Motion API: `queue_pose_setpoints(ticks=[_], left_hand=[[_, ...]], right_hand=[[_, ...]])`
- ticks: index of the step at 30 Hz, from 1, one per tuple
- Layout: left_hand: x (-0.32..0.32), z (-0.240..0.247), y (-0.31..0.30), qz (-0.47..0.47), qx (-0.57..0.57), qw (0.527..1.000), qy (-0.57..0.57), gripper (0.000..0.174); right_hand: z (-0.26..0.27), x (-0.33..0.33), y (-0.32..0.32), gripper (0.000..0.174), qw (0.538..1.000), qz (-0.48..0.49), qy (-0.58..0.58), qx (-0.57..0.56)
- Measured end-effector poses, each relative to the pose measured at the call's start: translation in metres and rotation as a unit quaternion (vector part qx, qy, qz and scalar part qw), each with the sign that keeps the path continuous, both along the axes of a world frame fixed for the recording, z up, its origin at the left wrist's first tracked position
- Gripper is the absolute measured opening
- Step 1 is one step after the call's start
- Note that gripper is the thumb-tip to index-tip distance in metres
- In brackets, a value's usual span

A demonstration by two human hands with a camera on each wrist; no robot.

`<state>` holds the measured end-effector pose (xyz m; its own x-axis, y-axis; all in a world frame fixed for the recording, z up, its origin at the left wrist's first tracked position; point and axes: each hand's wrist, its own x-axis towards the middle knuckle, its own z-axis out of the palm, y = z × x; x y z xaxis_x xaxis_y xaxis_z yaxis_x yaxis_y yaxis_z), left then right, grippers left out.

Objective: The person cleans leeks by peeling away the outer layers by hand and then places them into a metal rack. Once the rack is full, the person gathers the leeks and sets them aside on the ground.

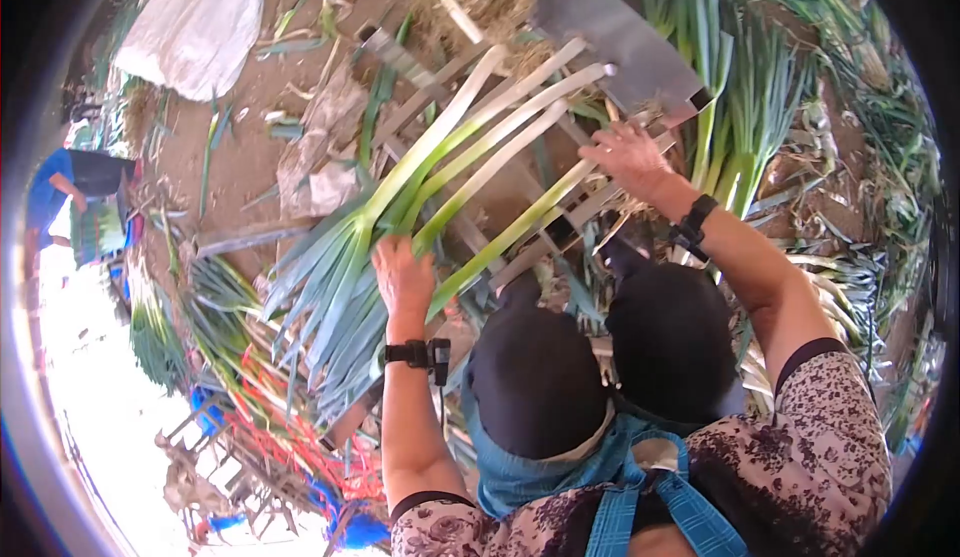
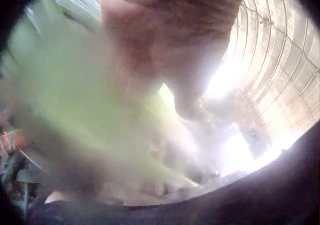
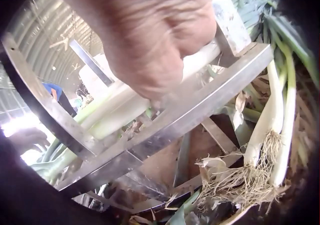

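Note:
Several leeks (image 1: 492,137) lie side by side across a metal frame, white ends toward the upper right and leafy tops spread to the lower left. Among the green leaves (image 1: 335,267), my left hand (image 1: 403,275) grips at the base of the tops. The left wrist view is blurred, with the hand (image 2: 170,50) over green leek leaves. My right hand (image 1: 632,162) holds the root end of the nearest leek (image 1: 525,222). In the right wrist view, its curled fingers (image 3: 155,80) lie over a white leek stalk (image 3: 117,112), just above the metal frame (image 3: 200,107).
A grey metal plate (image 1: 620,32) rises at the frame's far end. More leeks (image 1: 745,117) are piled at the right, some with roots (image 3: 245,180). A white sack (image 1: 195,32) lies on the soil at upper left. Another person (image 1: 60,192) is at the far left.

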<state>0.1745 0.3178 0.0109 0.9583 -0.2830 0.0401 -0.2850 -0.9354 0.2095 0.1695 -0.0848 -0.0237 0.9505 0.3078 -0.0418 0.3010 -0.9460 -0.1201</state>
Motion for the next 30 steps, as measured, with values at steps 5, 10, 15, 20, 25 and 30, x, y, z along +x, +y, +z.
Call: queue_pose_setpoints(ticks=[5, 10, 15, 20, 25, 30], left_hand=[[0.000, -0.005, -0.007, 0.031, 0.035, 0.998, 0.030, 0.037], [-0.012, -0.005, -0.007, 0.060, 0.012, 0.995, 0.076, 0.043], [-0.010, -0.005, 0.002, 0.035, -0.037, 0.991, 0.125, 0.046], [-0.002, 0.005, 0.009, 0.043, 0.001, 0.963, 0.267, 0.036], [-0.005, 0.017, 0.002, 0.000, -0.047, 0.975, 0.217, 0.028], [-0.014, 0.029, 0.003, -0.015, -0.032, 0.986, 0.161, 0.022]], right_hand=[[0.012, 0.009, 0.001, 0.041, 1.000, -0.008, 0.022, 0.003], [0.004, 0.015, 0.001, 0.035, 0.999, -0.034, 0.008, 0.037], [-0.002, 0.016, 0.000, 0.042, 0.998, -0.041, -0.004, 0.045], [-0.010, 0.016, 0.001, 0.038, 0.998, -0.051, -0.026, 0.033], [-0.011, 0.016, 0.001, 0.037, 0.997, -0.047, -0.034, 0.058], [-0.010, 0.013, 0.002, 0.037, 0.998, -0.035, -0.048, 0.035]])
